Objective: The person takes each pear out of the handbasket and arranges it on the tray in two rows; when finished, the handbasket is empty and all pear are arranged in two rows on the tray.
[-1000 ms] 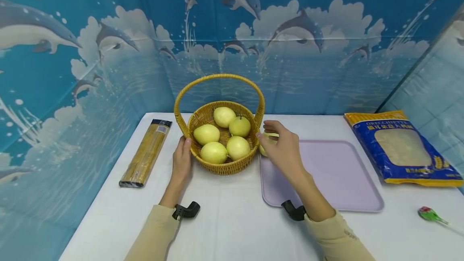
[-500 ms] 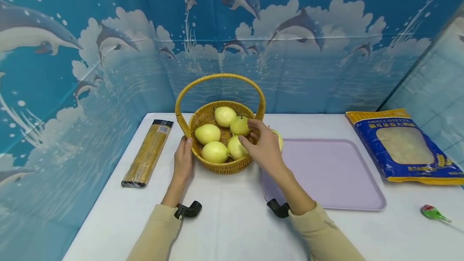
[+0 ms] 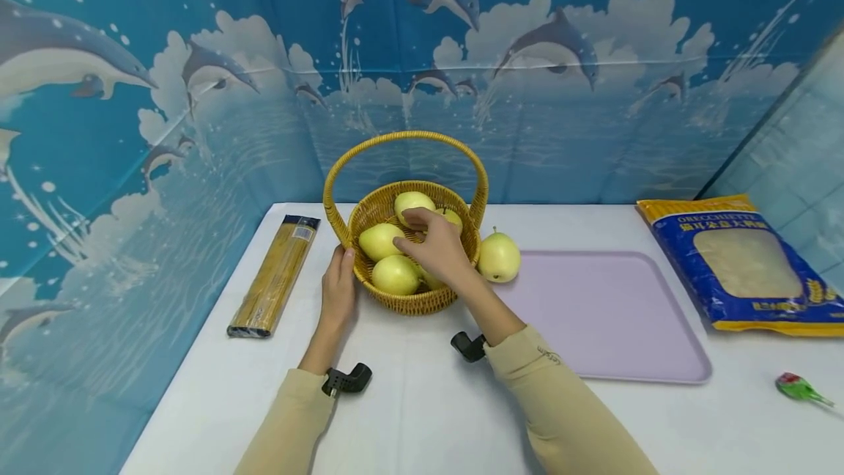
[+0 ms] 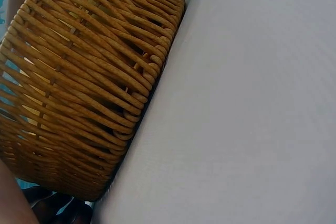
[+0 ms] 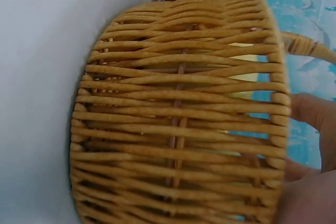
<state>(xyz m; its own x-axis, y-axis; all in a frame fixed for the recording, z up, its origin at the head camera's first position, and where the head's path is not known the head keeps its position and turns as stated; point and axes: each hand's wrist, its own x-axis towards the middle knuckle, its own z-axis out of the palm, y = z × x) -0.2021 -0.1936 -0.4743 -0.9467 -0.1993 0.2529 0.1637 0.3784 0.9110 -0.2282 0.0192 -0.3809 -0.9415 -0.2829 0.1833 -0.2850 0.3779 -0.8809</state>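
A woven basket [image 3: 417,305] with a tall arched handle holds several yellow-green pears [image 3: 395,275]. My left hand [image 3: 338,290] lies along the basket's outer left side, thumb up near the handle's foot; in the left wrist view its dark fingers [image 4: 60,208] show low beside the wicker. My right hand [image 3: 438,246] reaches in over the pears from the right, thumb and fingers spread apart with no fruit between them. It partly hides the pears beneath. In the right wrist view, its fingers [image 5: 310,109] appear beyond the basket rim. Another pear [image 3: 499,257] sits outside, just right of the basket.
A lilac tray [image 3: 606,314] lies right of the basket, its corner near the outside pear. Left is a clear pack of long brown sticks [image 3: 275,277]. A blue and yellow pasta bag [image 3: 745,266] and a wrapped lollipop [image 3: 799,387] lie far right. A dolphin-print curtain backs the table.
My right hand has moved left, from beside the pear near the tray to over the pears inside the basket. That outside pear now shows fully. My left hand stays at the basket.
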